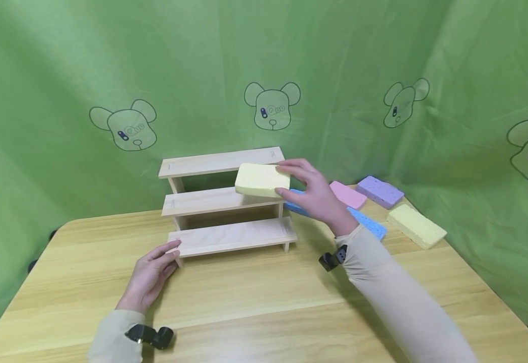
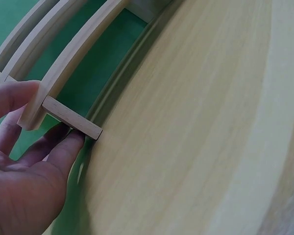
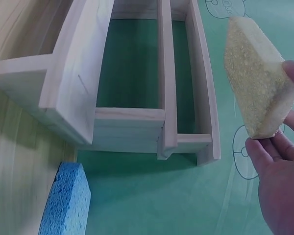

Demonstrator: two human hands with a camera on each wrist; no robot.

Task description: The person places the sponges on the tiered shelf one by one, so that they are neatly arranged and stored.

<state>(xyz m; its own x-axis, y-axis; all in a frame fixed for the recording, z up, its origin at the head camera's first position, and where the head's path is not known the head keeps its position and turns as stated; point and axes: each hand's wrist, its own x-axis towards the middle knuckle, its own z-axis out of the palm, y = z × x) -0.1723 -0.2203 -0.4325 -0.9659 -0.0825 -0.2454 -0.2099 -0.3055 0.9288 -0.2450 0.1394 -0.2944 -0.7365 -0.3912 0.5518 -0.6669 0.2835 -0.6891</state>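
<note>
The right hand (image 1: 320, 196) held a pale yellow sponge (image 1: 260, 180) in the air over the upper part of a 3-tier wooden rack (image 1: 232, 237), thumb and fingers parted to the sponge's width and gripping its right end only, so that the left end jutted out free. In the right wrist view a strip of green curtain (image 1: 200, 60) showed between the sponge and the rack's edge — the 2 looked apart there. The left hand (image 1: 152, 275) pinched the left end of the lowest shelf, fingers bent about its edge and the leg below. The 3 shelves were long and narrow, stepped back with gaps beneath. A wide stretch of table (image 1: 246, 312) lay between the rack's front legs and the near side, giving room to move; on the right, things stood tighter. A blue sponge (image 3: 66, 203) lay near the rack's right end, another blue piece (image 1: 367, 222) by the right sleeve, a pink sponge (image 1: 347, 195) behind, a purple sponge (image 1: 379, 191) near the back edge, and a second yellow sponge (image 1: 416, 226) along the right edge.
</note>
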